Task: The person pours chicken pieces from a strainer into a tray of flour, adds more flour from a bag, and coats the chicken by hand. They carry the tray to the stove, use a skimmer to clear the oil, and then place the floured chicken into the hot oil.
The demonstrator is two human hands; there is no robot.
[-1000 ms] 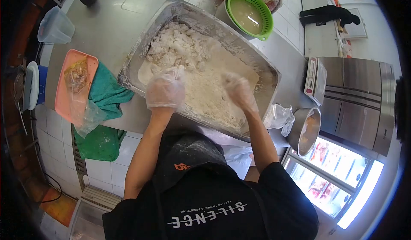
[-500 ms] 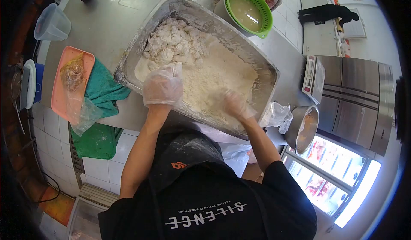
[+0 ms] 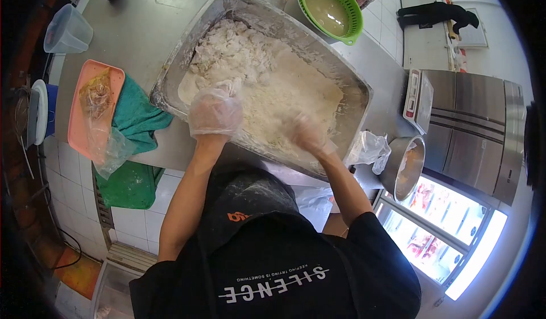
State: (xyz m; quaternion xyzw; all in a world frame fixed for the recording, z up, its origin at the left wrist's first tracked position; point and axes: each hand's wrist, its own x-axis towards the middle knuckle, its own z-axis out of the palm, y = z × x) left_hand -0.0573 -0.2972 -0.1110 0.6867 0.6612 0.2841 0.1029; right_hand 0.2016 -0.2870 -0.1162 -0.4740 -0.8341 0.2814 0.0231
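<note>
A large metal tub (image 3: 355, 111) holds pale flour (image 3: 296, 85), with a clumped, floury heap (image 3: 230, 51) at its far left part. My left hand (image 3: 216, 111), in a clear plastic glove, is at the tub's near left edge, its fingers curled together; what they hold, if anything, is hidden. Over the flour in the near right part is my right hand (image 3: 306, 132), also gloved and smeared by motion, so its fingers cannot be made out.
Left of the tub lie a pink tray (image 3: 85, 128) with a bagged item, a teal cloth (image 3: 136, 114) and a clear plastic jug (image 3: 68, 31). A green strainer (image 3: 355, 20) stands behind. To the right are a metal bowl (image 3: 418, 168) and a scale (image 3: 418, 103).
My right hand has shifted slightly to the left and up over the flour. My left hand has stayed at nearly the same place.
</note>
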